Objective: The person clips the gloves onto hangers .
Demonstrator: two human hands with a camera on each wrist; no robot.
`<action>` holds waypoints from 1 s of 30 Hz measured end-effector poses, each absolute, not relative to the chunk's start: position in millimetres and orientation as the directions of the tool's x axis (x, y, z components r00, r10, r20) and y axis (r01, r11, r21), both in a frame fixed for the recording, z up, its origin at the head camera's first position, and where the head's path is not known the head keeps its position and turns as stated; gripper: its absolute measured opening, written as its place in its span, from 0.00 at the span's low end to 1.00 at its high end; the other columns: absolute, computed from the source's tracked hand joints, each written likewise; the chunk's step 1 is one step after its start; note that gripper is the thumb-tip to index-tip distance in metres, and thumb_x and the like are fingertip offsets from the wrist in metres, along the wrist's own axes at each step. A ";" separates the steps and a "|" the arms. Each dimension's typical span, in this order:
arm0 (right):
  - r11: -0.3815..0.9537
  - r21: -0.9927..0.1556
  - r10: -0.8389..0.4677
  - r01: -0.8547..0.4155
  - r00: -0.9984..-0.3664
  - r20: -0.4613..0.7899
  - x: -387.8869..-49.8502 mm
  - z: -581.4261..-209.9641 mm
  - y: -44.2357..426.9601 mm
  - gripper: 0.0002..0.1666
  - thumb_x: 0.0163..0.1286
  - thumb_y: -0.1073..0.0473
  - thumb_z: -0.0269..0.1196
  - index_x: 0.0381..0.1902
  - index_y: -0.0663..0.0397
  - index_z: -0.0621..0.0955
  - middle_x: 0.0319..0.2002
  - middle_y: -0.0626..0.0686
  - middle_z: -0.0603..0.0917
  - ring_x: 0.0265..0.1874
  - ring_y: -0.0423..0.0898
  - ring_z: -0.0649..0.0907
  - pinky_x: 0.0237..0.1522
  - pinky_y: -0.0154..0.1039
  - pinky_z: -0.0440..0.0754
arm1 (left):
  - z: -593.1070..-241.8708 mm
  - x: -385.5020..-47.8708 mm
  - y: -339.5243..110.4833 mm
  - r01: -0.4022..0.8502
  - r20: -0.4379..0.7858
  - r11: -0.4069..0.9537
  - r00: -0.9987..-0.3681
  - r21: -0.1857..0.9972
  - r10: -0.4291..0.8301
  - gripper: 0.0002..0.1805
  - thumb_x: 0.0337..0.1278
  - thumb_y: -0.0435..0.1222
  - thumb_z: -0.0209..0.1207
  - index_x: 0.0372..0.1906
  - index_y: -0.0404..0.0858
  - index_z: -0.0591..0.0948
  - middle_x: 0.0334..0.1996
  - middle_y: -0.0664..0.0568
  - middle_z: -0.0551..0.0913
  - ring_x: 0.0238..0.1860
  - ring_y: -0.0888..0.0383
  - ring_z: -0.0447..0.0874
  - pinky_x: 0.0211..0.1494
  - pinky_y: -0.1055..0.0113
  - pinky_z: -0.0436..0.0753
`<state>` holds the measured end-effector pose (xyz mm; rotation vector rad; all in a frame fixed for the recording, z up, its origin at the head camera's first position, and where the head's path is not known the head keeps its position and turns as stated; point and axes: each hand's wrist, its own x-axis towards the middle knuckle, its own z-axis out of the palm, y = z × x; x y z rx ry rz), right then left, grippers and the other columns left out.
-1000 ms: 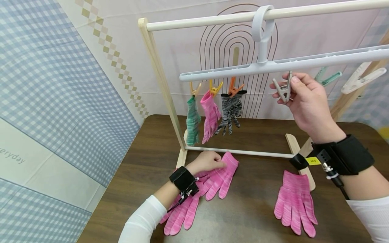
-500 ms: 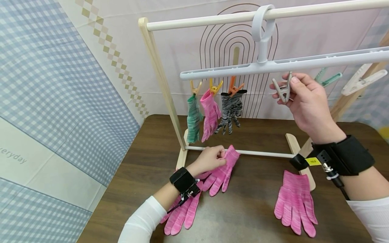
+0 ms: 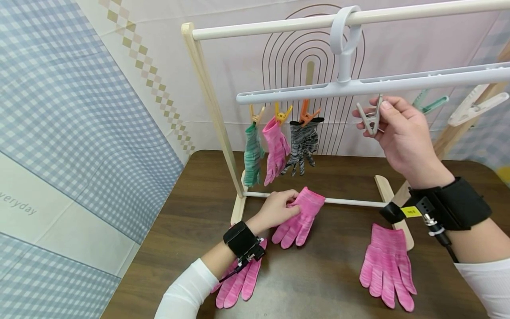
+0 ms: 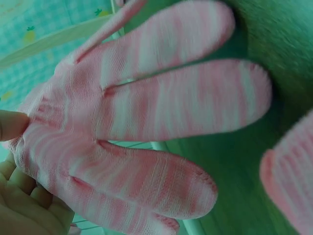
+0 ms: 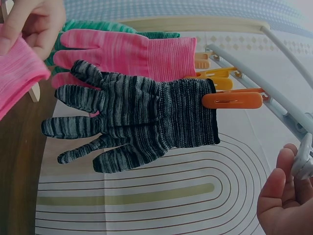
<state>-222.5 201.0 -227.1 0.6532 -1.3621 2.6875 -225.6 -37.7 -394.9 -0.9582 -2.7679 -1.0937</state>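
My left hand (image 3: 276, 212) pinches a pink glove (image 3: 304, 215) near its cuff, holding it raised with the fingers dangling; in the left wrist view the thumb presses on the glove (image 4: 146, 107). My right hand (image 3: 402, 133) grips a grey clothespin (image 3: 371, 119) just under the white hanger (image 3: 295, 92). From the hanger's left half hang a green glove (image 3: 253, 157), a pink glove (image 3: 276, 153) and a black-and-white glove (image 3: 303, 141), on beige, yellow and orange (image 5: 232, 100) clothespins. Whether the grey clothespin's jaws are apart cannot be told.
One pink glove (image 3: 386, 266) lies flat at the right of the table (image 3: 318, 283), another (image 3: 241, 283) under my left forearm. The wooden stand (image 3: 213, 102) carries the hanger. Green (image 3: 435, 104) and white (image 3: 476, 106) clothespins hang to the right of my right hand.
My left hand has lifted the pink glove from the table and moved it up and to the right. The green glove has swung slightly. My right hand has stayed in place.
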 end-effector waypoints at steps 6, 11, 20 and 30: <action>-0.614 -0.752 -0.137 -0.239 -0.906 0.400 -222.6 -227.2 200.9 0.10 0.64 0.65 0.52 0.40 0.69 0.72 0.35 0.61 0.83 0.37 0.52 0.83 0.31 0.36 0.78 | -388.5 -220.4 -35.1 0.537 0.256 0.536 -0.820 0.652 0.511 0.05 0.51 0.39 0.55 0.27 0.43 0.73 0.16 0.57 0.64 0.18 0.68 0.58 0.24 0.78 0.57; -0.620 -0.747 -0.138 -0.239 -0.904 0.404 -222.6 -227.5 200.5 0.09 0.64 0.66 0.51 0.39 0.69 0.72 0.35 0.61 0.83 0.38 0.52 0.83 0.32 0.36 0.78 | -384.1 -216.8 -33.3 0.530 0.277 0.507 -0.826 0.680 0.491 0.07 0.54 0.41 0.55 0.28 0.42 0.73 0.16 0.55 0.62 0.18 0.67 0.57 0.24 0.77 0.56; -0.625 -0.742 -0.141 -0.243 -0.899 0.414 -222.6 -227.6 200.4 0.08 0.64 0.67 0.51 0.38 0.69 0.73 0.34 0.61 0.83 0.38 0.52 0.83 0.33 0.37 0.78 | -379.6 -213.9 -31.1 0.537 0.335 0.492 -0.832 0.685 0.442 0.06 0.53 0.40 0.56 0.30 0.42 0.74 0.16 0.57 0.64 0.19 0.67 0.60 0.25 0.78 0.59; -0.614 -0.747 -0.145 -0.254 -0.894 0.423 -222.1 -228.4 200.5 0.08 0.64 0.67 0.51 0.38 0.69 0.73 0.35 0.59 0.83 0.39 0.52 0.83 0.33 0.36 0.77 | -368.2 -209.5 -27.1 0.534 0.376 0.484 -0.841 0.693 0.389 0.08 0.52 0.41 0.57 0.35 0.41 0.78 0.19 0.57 0.72 0.20 0.67 0.63 0.24 0.78 0.61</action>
